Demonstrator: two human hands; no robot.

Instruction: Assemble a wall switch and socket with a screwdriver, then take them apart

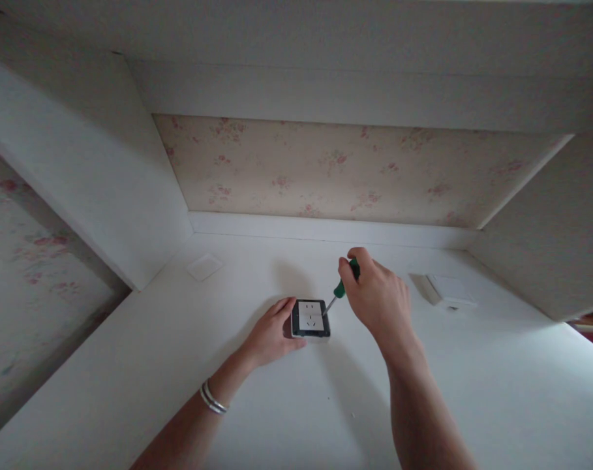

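Observation:
A square wall socket [310, 318] with a white face and dark frame lies on the white surface [286, 405] in the middle of the view. My left hand [271, 334] grips its left edge, fingers curled round the side; a silver bracelet sits on that wrist. My right hand [377, 297] is closed round the green handle of a screwdriver [342, 286]. The screwdriver's metal tip touches the socket's right edge.
A white square cover plate [205, 266] lies flat at the back left. A white box-like part [447, 291] sits at the back right. Floral wallpaper [345, 173] covers the recessed back wall, with white side walls slanting in on both sides.

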